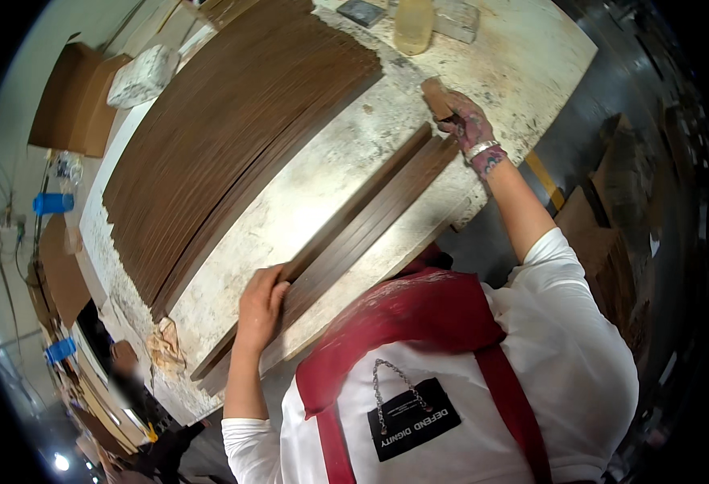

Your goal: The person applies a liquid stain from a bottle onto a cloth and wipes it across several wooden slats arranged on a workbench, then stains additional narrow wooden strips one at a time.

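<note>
My bare left hand (261,308) is closed over the near-left part of a long dark brown strip (358,203), thumb along its inner side. More brown strips (370,234) lie side by side against it on the whitish worktable (245,242). In a patterned glove, my right hand (469,127) grips a small tan folded piece (435,98) that looks like sandpaper, at the far right end of the strips. Across the table, a wide row of many similar brown strips (241,137) stands packed together.
A bottle of yellowish liquid (413,28), a pale block (456,21) and a dark slab (361,12) sit at the far edge. A crumpled tan cloth (165,347) lies at the left corner. Beyond are a wrapped white block (142,77) and a cardboard box (74,101).
</note>
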`<state>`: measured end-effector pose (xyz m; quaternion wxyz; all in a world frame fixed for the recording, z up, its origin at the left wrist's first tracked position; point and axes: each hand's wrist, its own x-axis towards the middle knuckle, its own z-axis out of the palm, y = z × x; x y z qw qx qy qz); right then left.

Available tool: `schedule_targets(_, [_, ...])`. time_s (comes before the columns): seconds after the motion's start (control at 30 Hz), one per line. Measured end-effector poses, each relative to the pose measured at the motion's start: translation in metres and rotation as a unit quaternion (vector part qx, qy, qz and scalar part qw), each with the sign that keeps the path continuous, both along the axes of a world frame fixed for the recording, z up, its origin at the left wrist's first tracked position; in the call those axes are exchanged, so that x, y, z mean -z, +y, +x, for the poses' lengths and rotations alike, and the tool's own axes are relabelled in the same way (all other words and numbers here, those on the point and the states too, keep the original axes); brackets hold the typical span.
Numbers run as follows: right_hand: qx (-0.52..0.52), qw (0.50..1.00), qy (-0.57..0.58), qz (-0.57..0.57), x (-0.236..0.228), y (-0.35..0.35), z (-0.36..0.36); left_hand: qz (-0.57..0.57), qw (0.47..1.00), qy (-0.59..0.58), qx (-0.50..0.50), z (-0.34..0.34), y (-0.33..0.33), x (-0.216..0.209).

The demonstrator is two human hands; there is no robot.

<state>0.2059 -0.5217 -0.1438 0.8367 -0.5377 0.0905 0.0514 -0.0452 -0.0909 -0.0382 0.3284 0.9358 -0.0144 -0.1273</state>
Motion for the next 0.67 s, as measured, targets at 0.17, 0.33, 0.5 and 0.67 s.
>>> schedule_targets(0.17, [-0.019,0.999,0.012,-0.041,-0.008,0.012,-0.002,0.202,0.973,-0.099,0.055,-0.031,-0.038,0.001])
schedule_targets(0.33, [-0.074,0.992,0.015,-0.103,-0.018,0.007,0.000,0.217,0.969,-0.102,0.054,-0.032,-0.039,0.021])
schedule_targets(0.5, [-0.047,0.997,0.038,-0.045,0.022,-0.042,0.003,0.211,0.969,-0.095,0.087,-0.019,-0.043,0.014])
schedule_targets(0.67, [-0.084,0.989,0.064,0.101,0.013,-0.046,0.022,0.131,0.987,-0.091,0.022,0.033,-0.012,-0.016])
